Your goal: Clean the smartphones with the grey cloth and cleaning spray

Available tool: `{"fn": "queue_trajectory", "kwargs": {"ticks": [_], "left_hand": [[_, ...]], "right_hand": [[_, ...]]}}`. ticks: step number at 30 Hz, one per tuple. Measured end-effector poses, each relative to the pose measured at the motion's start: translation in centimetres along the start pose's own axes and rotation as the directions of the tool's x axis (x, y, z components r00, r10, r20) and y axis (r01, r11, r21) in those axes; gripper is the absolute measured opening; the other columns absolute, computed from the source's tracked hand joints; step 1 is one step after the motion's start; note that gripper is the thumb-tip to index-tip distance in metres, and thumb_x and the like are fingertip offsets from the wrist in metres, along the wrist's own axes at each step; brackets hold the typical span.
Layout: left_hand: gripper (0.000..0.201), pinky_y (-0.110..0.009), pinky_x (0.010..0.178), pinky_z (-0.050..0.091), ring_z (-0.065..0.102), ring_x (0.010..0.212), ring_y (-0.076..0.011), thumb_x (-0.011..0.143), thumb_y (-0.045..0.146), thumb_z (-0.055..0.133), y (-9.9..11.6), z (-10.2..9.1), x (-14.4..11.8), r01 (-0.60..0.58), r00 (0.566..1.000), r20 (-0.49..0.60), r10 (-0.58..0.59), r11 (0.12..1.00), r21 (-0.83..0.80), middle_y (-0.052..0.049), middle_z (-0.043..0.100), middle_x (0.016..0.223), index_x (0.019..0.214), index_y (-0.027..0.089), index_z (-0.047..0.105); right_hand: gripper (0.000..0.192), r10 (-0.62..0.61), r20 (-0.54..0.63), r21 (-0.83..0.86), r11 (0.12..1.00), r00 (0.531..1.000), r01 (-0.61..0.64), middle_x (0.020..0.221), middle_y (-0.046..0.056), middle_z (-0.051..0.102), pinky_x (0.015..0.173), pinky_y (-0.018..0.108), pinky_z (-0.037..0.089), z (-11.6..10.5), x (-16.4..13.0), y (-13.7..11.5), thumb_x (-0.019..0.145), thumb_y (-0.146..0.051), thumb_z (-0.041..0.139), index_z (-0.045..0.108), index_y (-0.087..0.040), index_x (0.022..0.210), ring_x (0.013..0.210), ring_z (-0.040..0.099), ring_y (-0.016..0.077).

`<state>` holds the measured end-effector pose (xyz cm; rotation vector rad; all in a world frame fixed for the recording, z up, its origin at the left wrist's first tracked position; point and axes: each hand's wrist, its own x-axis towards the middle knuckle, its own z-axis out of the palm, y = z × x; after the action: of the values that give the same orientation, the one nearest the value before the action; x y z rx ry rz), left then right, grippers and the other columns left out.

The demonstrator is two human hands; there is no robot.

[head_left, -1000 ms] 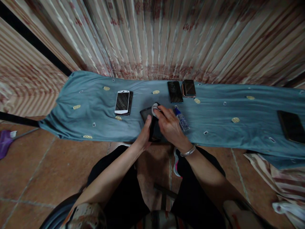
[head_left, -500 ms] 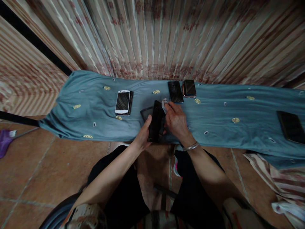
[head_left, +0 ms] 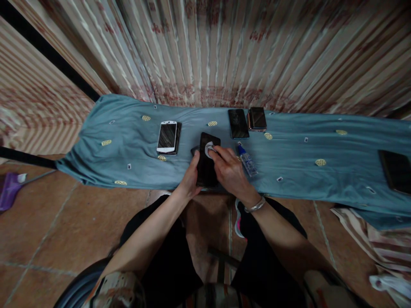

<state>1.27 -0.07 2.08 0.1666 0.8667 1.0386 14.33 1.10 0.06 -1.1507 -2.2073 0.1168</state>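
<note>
The left hand (head_left: 190, 179) is closed around the left edge of a flat black rectangular phone (head_left: 207, 164), with the thumb lying along its side. The phone has a smooth, glossy face and rests at the near edge of a long blue-grey cloth (head_left: 128, 145), just in front of the person. The right hand (head_left: 229, 171) presses a small white round pad (head_left: 209, 149), which looks soft, against the upper part of the dark glass; its fingers are pinched together on the pad.

Just beside the right hand lies a small clear plastic bottle with a blue cap (head_left: 246, 160), tilted on its side on the cloth. On the right wrist there is a thin silver metal bracelet (head_left: 255, 206).

The cloth is matte, a little wrinkled, and carries small yellow oval patterns. Farther back on it lie a white glossy phone (head_left: 166, 137) to the left, a black phone (head_left: 238, 123) and a copper-coloured phone (head_left: 257, 118) side by side, and one more dark phone (head_left: 396, 170) far to the right. Behind stands a pleated striped curtain (head_left: 224, 51). The floor (head_left: 48, 222) is of reddish-brown tiles.
</note>
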Motion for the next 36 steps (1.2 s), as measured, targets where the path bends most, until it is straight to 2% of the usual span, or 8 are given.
{"fn": "queue_trajectory", "kwargs": {"ticks": [8, 14, 19, 25, 29, 32, 34, 36], "left_hand": [[0.041, -0.025, 0.083, 0.055, 0.070, 0.083, -0.0161, 0.095, 0.045, 0.047, 1.0, -0.8, 0.7, -0.096, 0.994, -0.067, 0.090, 0.992, -0.082, -0.005, 0.072, 0.078, 0.083, 0.013, 0.070], [0.038, -0.025, 0.079, 0.056, 0.070, 0.080, -0.0160, 0.090, 0.047, 0.054, 1.5, -1.1, 0.9, -0.122, 0.991, -0.067, 0.118, 0.990, -0.068, -0.005, 0.074, 0.080, 0.094, 0.013, 0.071], [0.045, -0.028, 0.079, 0.056, 0.071, 0.086, -0.0191, 0.091, 0.049, 0.051, 2.1, -1.3, 1.0, -0.131, 0.991, -0.042, 0.128, 0.988, -0.077, -0.009, 0.075, 0.090, 0.103, 0.011, 0.071], [0.047, -0.031, 0.084, 0.055, 0.071, 0.090, -0.0210, 0.093, 0.048, 0.045, 2.7, -1.4, 1.1, -0.165, 0.983, -0.089, 0.159, 0.984, -0.072, -0.010, 0.076, 0.091, 0.109, 0.010, 0.069], [0.047, -0.034, 0.087, 0.055, 0.071, 0.094, -0.0232, 0.090, 0.050, 0.051, 3.1, -1.3, 0.9, -0.199, 0.978, -0.080, 0.195, 0.979, -0.046, -0.010, 0.076, 0.096, 0.111, 0.012, 0.069], [0.042, -0.034, 0.092, 0.054, 0.071, 0.098, -0.0226, 0.092, 0.047, 0.049, 3.4, -1.3, 0.6, -0.211, 0.971, -0.118, 0.206, 0.977, -0.034, -0.008, 0.076, 0.096, 0.111, 0.014, 0.069], [0.040, -0.034, 0.095, 0.053, 0.070, 0.100, -0.0226, 0.092, 0.044, 0.050, 3.4, -1.2, 0.4, -0.211, 0.968, -0.145, 0.205, 0.977, -0.032, -0.007, 0.076, 0.097, 0.113, 0.015, 0.069], [0.041, -0.035, 0.098, 0.052, 0.070, 0.103, -0.0233, 0.091, 0.044, 0.053, 3.2, -1.2, 0.3, -0.199, 0.971, -0.137, 0.194, 0.980, -0.027, -0.007, 0.076, 0.100, 0.116, 0.016, 0.068]], "right_hand": [[0.041, -0.108, 0.022, 0.060, 0.992, 0.994, 0.107, 0.125, 0.015, 0.061, 0.101, 0.043, 0.051, 0.2, -0.8, -1.8, 0.096, -0.008, 0.037, 0.061, -0.013, 0.128, 0.112, 0.055, 0.0255], [0.038, -0.162, 0.032, 0.080, 0.984, 0.986, 0.159, 0.124, 0.016, 0.061, 0.102, 0.044, 0.050, 0.3, -1.2, -2.3, 0.095, -0.008, 0.039, 0.061, -0.010, 0.126, 0.112, 0.055, 0.0260], [0.037, -0.197, 0.041, 0.118, 0.974, 0.979, 0.191, 0.121, 0.015, 0.062, 0.099, 0.042, 0.052, 0.3, -1.4, -2.6, 0.094, -0.008, 0.041, 0.061, -0.010, 0.125, 0.110, 0.055, 0.0254], [0.038, -0.177, 0.065, 0.175, 0.971, 0.982, 0.163, 0.121, 0.014, 0.063, 0.103, 0.047, 0.049, 0.5, -1.6, -2.7, 0.092, -0.008, 0.043, 0.062, -0.014, 0.125, 0.109, 0.057, 0.0249], [0.038, -0.087, 0.060, 0.187, 0.980, 0.994, 0.075, 0.116, 0.013, 0.066, 0.098, 0.045, 0.051, 0.6, -1.5, -1.7, 0.089, -0.007, 0.045, 0.065, -0.016, 0.119, 0.107, 0.058, 0.0248], [0.035, 0.098, 0.002, 0.239, 0.966, 0.995, -0.095, 0.113, 0.010, 0.069, 0.097, 0.042, 0.051, 0.8, -1.3, -0.3, 0.086, -0.007, 0.047, 0.069, -0.019, 0.110, 0.105, 0.062, 0.0233], [0.030, 0.268, -0.016, 0.391, 0.888, 0.963, -0.241, 0.107, 0.007, 0.071, 0.095, 0.040, 0.051, 1.1, -1.1, 0.6, 0.083, -0.011, 0.050, 0.071, -0.021, 0.103, 0.101, 0.065, 0.0217], [0.022, 0.436, 0.086, 0.618, 0.682, 0.896, -0.391, 0.090, 0.002, 0.073, 0.083, 0.036, 0.054, 1.4, -0.8, 1.3, 0.081, -0.018, 0.055, 0.072, -0.023, 0.094, 0.083, 0.066, 0.0185]]}}
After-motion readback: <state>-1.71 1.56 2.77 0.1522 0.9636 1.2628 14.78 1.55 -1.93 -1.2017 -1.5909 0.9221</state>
